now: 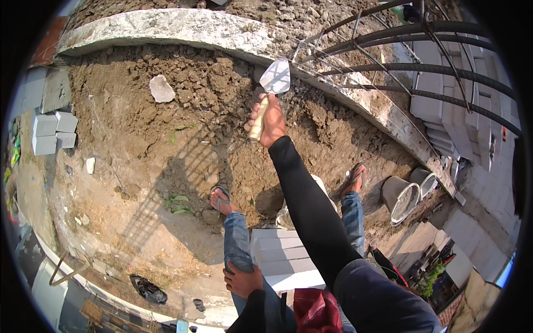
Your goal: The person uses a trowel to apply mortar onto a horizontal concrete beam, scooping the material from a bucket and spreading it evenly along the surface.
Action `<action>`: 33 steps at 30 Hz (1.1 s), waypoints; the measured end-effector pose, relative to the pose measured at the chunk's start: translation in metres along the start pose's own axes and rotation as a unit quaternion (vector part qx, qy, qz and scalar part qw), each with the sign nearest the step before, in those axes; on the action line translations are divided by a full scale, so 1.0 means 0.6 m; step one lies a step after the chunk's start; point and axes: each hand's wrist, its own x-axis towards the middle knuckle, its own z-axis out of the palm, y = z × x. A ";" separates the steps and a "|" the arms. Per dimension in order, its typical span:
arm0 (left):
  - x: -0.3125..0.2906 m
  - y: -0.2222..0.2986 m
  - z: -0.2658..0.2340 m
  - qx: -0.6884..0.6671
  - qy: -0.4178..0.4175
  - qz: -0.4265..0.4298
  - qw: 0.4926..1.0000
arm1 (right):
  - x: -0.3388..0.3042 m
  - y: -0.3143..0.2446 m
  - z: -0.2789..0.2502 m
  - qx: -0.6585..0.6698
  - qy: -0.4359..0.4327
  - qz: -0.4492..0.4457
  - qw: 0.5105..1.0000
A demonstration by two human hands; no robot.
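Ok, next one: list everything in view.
trowel: 1, silver and cream, upper centre
soil: 1 patch, brown, centre
concrete beam: 1, whitish, across top
steel bars: several, dark, upper right
chunk: 1, white, upper left
blocks: many, grey or white, left, right, below centre
buckets: 2, grey, right
bundle: 1, black, lower left
cloth: 1, red, bottom centre
sandals: 2, grey, on soil
legs: 2, blue-jeaned, lower centre
sleeves: 2, dark, lower centre
left grip: 1, bare, on left leg
right grip: 1, bare, around trowel handle
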 end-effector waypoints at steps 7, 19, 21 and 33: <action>0.017 -0.023 -0.003 -0.010 -0.018 -0.017 1.000 | 0.104 -0.035 0.051 0.041 0.006 -0.036 0.998; 0.022 -0.020 -0.013 -0.005 -0.022 -0.009 1.000 | 0.028 0.021 0.026 -0.183 0.087 -0.104 0.974; 0.018 -0.015 -0.008 -0.001 -0.012 0.002 1.000 | 0.047 0.006 0.033 -0.219 0.081 -0.115 0.966; 0.006 0.008 -0.020 0.040 -0.006 0.009 0.999 | -0.185 -0.238 -0.410 -0.758 0.243 -0.232 0.559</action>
